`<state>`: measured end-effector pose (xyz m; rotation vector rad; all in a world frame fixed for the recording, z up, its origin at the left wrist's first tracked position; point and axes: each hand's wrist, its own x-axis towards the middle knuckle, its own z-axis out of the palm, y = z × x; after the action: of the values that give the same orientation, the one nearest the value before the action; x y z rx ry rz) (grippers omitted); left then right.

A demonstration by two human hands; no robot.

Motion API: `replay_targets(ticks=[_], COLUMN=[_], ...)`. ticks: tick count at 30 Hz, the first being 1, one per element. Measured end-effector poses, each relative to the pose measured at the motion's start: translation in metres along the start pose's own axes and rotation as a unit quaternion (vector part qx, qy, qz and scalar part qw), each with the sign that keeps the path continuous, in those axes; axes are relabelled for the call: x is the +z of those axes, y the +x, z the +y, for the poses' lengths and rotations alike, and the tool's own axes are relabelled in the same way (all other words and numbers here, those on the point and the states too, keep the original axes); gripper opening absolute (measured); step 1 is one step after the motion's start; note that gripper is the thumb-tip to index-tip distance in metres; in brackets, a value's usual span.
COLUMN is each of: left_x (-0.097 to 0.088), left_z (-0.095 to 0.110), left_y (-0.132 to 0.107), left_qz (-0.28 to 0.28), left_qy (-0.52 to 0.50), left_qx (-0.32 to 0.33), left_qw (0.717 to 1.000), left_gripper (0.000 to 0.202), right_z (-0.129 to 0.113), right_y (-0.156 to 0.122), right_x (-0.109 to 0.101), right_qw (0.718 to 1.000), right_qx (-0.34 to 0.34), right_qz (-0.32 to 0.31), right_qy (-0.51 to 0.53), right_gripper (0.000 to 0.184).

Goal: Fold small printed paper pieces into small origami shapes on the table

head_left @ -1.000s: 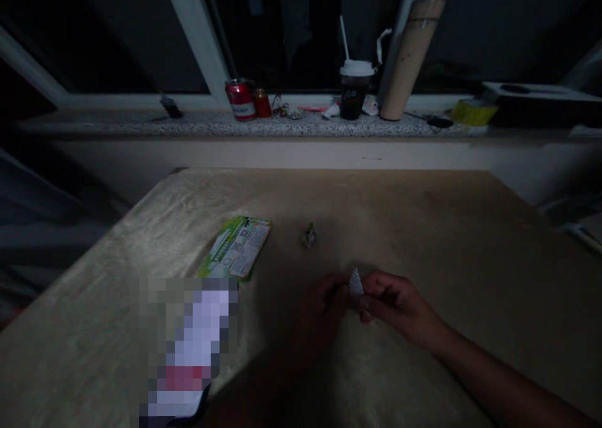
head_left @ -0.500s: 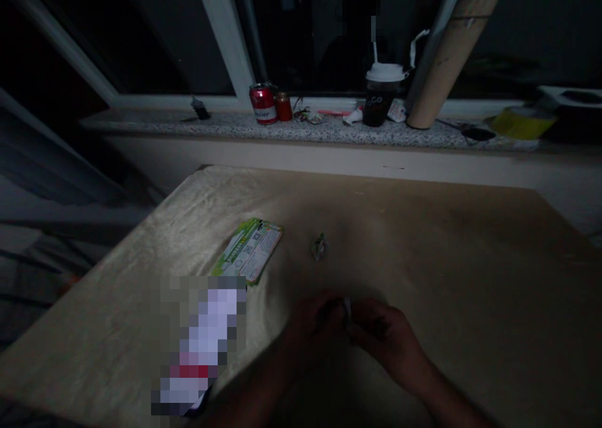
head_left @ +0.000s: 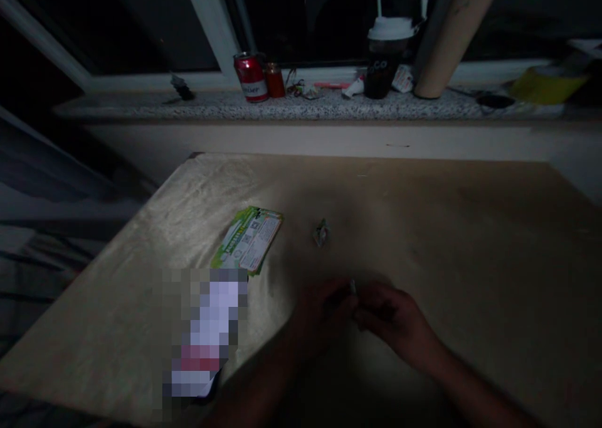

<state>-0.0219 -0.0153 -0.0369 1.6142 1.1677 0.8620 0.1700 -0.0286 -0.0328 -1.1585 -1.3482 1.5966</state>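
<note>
My left hand (head_left: 322, 310) and my right hand (head_left: 399, 318) meet low over the table, fingers pinched together. Between their fingertips is a small pale piece (head_left: 353, 287), thin and narrow, perhaps paper; dim light hides its kind. Beyond the hands a small crumpled object (head_left: 321, 233), green and whitish, lies on the table. To the left rests a small stack of green-and-white printed cards (head_left: 249, 240). A phone with a lit, pixelated screen (head_left: 207, 331) lies closer to me, beside my left forearm.
The cloth-covered table (head_left: 470, 240) ends at a wall below the windowsill (head_left: 211, 108). On the sill stand a red can (head_left: 251, 80), an orange-red jar (head_left: 274, 81), a dark cup with white lid (head_left: 383, 64), a cardboard tube (head_left: 454, 39) and a yellow tape roll (head_left: 548, 86).
The view has tilted down slightly, so the sill sits higher in the picture. Both hands stay together around the small pale piece, with only slight finger movement.
</note>
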Motion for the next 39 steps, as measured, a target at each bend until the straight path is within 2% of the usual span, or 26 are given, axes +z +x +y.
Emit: replay_targets(ticks=[4,9,16,24,27,33,39], left_x=[0.005,0.008,0.009,0.012,0.009,0.007,0.004], left_z=[0.002,0.003,-0.001,-0.002,0.002,0.007,0.004], left_y=[0.001,0.003,0.009,0.014,0.015,0.016,0.016], left_qz=[-0.016,0.018,-0.013,0.004,0.024,0.009,0.020], left_qy=[-0.007,-0.021,-0.080,-0.114,-0.126,-0.089,-0.071], left_qx=[0.000,-0.004,0.013,-0.011,-0.016,0.003,0.019], left_qw=[1.000,1.000,0.997,0.993,0.992,0.996,0.997], left_gripper=[0.034,0.030,0.031,0.042,0.042,0.033,0.029], right_z=[-0.001,0.002,-0.003,-0.001,0.000,-0.003,-0.005], right_y=[-0.001,0.004,0.006,0.007,0.007,0.007,0.008], right_x=[-0.003,-0.007,-0.006,-0.008,-0.008,-0.005,0.004], right_qw=[1.000,0.997,0.997,0.998,0.998,0.998,0.994], right_qx=[-0.009,-0.012,-0.023,-0.033,-0.043,-0.045,-0.069], right_qz=[-0.013,-0.025,-0.014,-0.006,0.007,0.026,0.084], right_qy=[0.025,0.077,0.075,0.053,0.047,0.045,0.024], right_gripper=[0.024,0.029,0.033,0.033,0.031,0.038,0.038])
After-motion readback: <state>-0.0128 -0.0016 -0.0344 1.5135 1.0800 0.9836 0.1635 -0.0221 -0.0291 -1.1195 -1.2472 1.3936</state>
